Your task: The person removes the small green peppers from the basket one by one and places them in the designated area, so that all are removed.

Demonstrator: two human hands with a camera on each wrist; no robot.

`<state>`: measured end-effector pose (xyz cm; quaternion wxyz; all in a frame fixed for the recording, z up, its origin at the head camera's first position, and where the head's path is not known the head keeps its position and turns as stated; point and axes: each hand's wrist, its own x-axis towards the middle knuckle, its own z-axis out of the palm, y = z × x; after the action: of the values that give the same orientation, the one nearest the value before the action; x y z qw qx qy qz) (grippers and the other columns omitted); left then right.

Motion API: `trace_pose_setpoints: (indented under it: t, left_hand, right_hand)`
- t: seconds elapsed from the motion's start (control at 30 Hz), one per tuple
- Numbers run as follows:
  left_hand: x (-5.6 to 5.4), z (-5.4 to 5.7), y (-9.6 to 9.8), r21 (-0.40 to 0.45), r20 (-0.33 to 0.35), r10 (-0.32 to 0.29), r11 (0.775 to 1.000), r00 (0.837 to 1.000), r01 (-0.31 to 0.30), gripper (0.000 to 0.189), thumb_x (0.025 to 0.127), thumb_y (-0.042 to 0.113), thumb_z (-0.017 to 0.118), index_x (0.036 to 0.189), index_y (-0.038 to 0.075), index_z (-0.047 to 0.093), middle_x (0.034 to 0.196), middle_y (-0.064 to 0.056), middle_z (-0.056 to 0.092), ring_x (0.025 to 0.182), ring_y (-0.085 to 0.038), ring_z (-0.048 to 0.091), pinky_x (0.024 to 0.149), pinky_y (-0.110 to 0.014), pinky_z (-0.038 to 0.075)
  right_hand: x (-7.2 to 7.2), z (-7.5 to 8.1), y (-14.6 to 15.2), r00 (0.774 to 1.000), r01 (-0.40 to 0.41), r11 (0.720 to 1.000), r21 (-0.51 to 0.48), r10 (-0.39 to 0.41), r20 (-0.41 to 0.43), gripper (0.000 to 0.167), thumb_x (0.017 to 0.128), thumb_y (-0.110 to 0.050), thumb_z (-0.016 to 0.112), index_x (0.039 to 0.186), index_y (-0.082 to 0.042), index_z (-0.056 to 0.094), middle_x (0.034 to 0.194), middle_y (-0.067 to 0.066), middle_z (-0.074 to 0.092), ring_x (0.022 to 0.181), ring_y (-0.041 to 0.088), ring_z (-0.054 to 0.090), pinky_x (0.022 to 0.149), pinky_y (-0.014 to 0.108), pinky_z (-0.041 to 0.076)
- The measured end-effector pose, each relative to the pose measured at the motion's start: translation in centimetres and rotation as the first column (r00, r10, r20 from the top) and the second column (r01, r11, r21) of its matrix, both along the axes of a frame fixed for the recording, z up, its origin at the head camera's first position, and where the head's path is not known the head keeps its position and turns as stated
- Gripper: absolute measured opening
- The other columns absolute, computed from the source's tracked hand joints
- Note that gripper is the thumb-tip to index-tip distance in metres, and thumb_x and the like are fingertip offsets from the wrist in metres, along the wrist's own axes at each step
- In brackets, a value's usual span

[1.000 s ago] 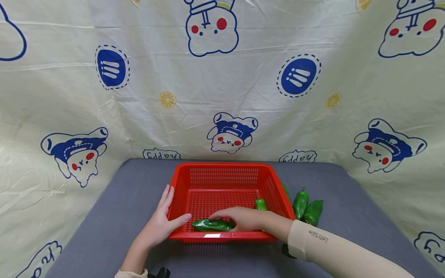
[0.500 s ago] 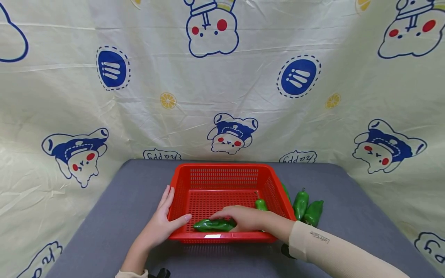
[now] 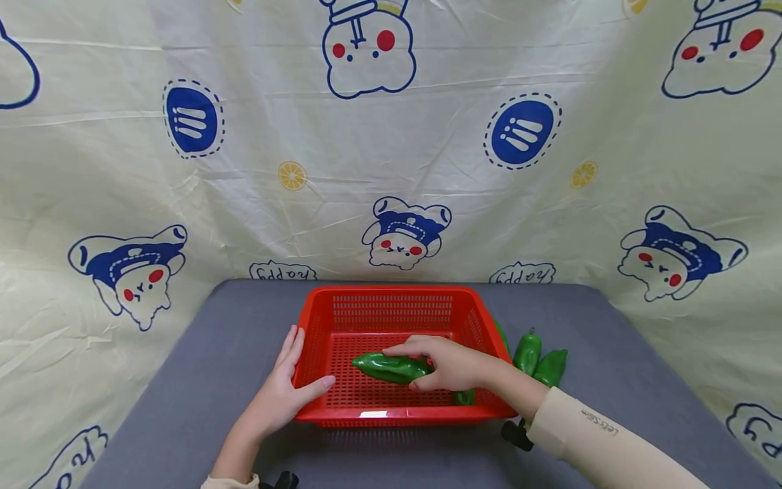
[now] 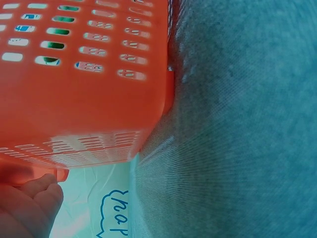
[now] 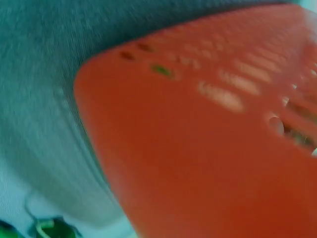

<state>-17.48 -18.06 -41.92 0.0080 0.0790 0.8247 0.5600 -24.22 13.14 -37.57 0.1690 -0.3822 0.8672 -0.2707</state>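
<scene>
A long green chili pepper point(image 3: 391, 367) is gripped by my right hand point(image 3: 455, 367), thumb on the near side and fingers over the top. The hand holds it above the floor of a red plastic basket point(image 3: 391, 291). Inside the basket, partly hidden below my right wrist, lies another green pepper point(image 3: 464, 396). My left hand point(image 3: 284, 390) rests against the basket's left side, fingers straight along the outside and thumb stretched over the rim. In the left wrist view, its fingers point(image 4: 42, 198) touch the basket near the rim. The right wrist view shows only the basket's outer wall point(image 5: 163, 158).
Right of the basket, several green peppers lie on the grey table point(image 3: 244, 326), among them one pepper point(image 3: 527, 352) beside another point(image 3: 552, 368). A cartoon-printed cloth point(image 3: 397, 149) hangs behind the table.
My right hand has lifted the pepper from near the basket's front wall and moved it farther back and slightly right. The left hand and basket stay in place.
</scene>
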Motion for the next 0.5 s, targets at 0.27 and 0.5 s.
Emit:
trace_pose_setpoints:
  t: [0.27,0.5]
  left_hand:
    - [0.0,0.0,-0.2,-0.035,-0.005,-0.012,0.999,1.0,0.012,0.109,0.082,0.042,0.076,0.161,0.015,0.006,0.168,0.0,-0.008,0.152,-0.033,0.006,0.111,-0.055,0.04]
    - [0.2,0.3,-0.2,-0.065,0.003,-0.037,0.997,0.999,0.037,0.12,0.075,0.043,0.082,0.161,0.016,0.004,0.168,-0.001,-0.01,0.152,-0.034,0.003,0.112,-0.057,0.038]
  right_hand:
    - [0.0,2.3,1.7,0.997,0.076,0.997,-0.02,-0.076,-0.005,0.062,0.089,-0.017,0.074,0.143,-0.039,0.051,0.121,-0.006,0.057,0.104,0.017,0.055,0.08,0.029,0.054]
    - [-0.1,3.5,3.1,0.993,0.117,0.993,-0.027,-0.117,-0.003,0.061,0.089,-0.021,0.075,0.143,-0.038,0.051,0.128,0.0,0.056,0.105,0.02,0.053,0.08,0.032,0.053]
